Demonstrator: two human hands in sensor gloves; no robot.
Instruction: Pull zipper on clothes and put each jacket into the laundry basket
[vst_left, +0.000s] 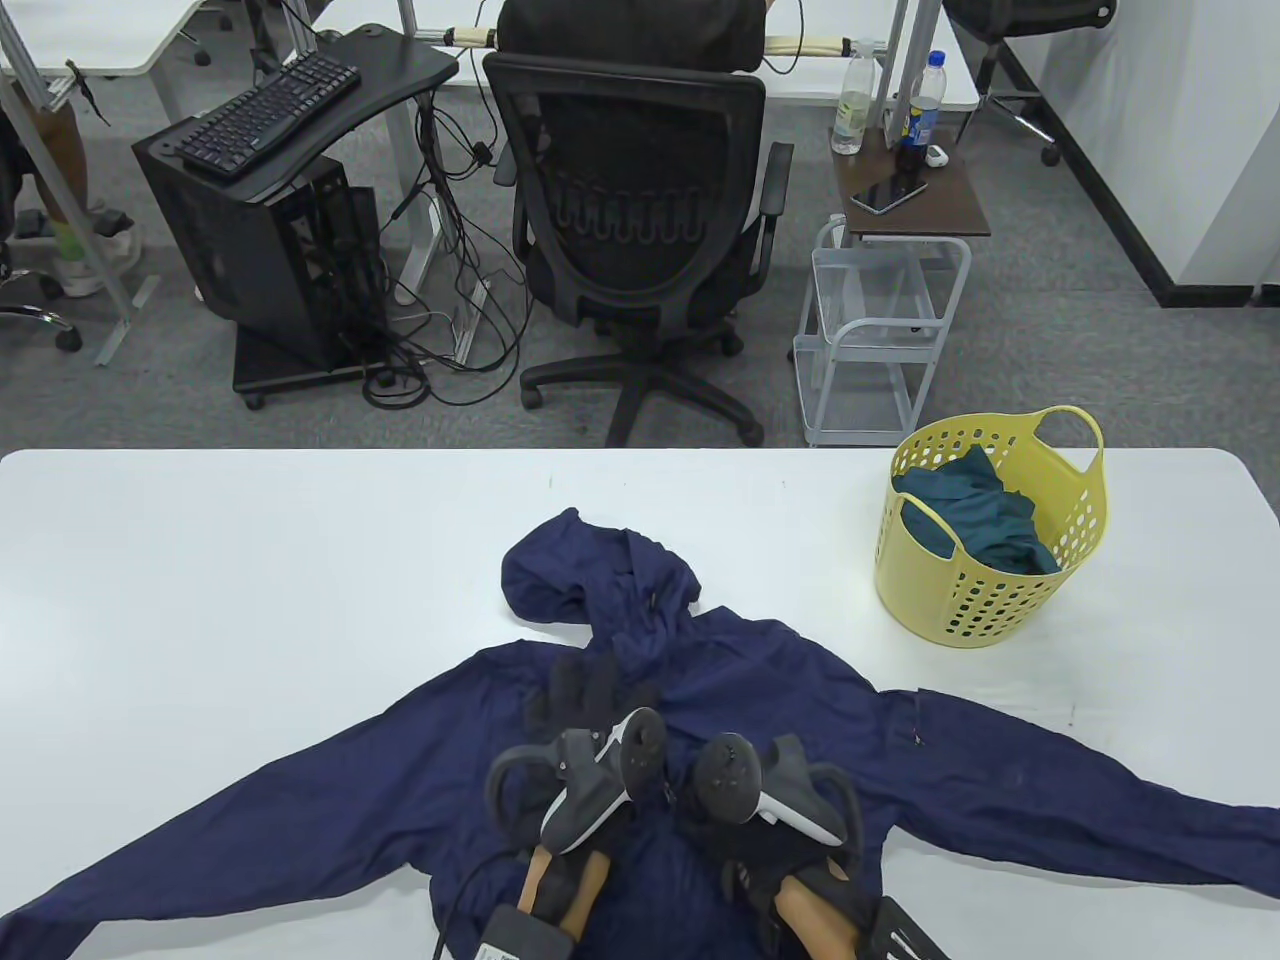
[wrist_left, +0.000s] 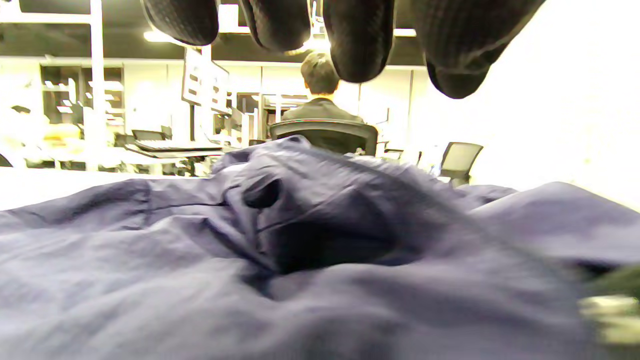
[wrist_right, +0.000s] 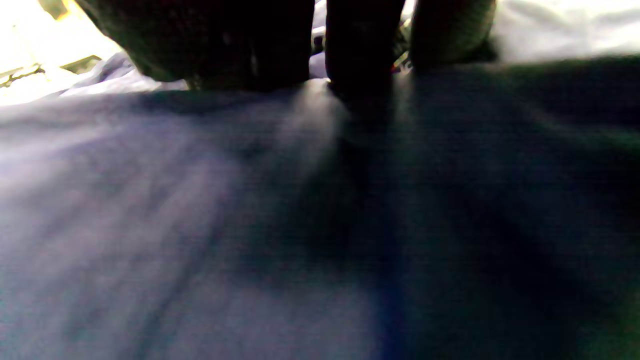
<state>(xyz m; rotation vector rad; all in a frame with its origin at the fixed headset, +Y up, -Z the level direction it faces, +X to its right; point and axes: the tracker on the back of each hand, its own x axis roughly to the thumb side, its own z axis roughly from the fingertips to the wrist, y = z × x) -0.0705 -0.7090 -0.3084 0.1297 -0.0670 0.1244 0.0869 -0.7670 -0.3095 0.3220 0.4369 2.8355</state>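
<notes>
Table view: navy jacket (vst_left: 760, 720) lies spread on the white surface (vst_left: 250, 560), sleeves wide; left hand (vst_left: 585, 700) rests at its chest, right hand (vst_left: 760, 850) beside it. Yellow perforated basket (vst_left: 990, 590) at two o'clock holds teal cloth (vst_left: 985, 520).

Left wrist view: fingers (wrist_left: 357, 40) hang loosely above crinkled fabric, holding nothing.

Right wrist view: blurred fingers (wrist_right: 360, 50) press the cloth; their grip I cannot tell.

The jacket (vst_left: 760, 700) is thin navy cloth, matt, creased into fine wrinkles. The bench (vst_left: 250, 560) has a smooth white top with a slight sheen. The laundry basket (vst_left: 960, 590) is yellow plastic, smooth and pierced with round holes, holding teal cloth (vst_left: 985, 515) that looks soft and matt. The gloves on the fingers (wrist_left: 357, 45) are black ribbed knit. The trackers (vst_left: 600, 780) are matt grey and white plastic.
</notes>
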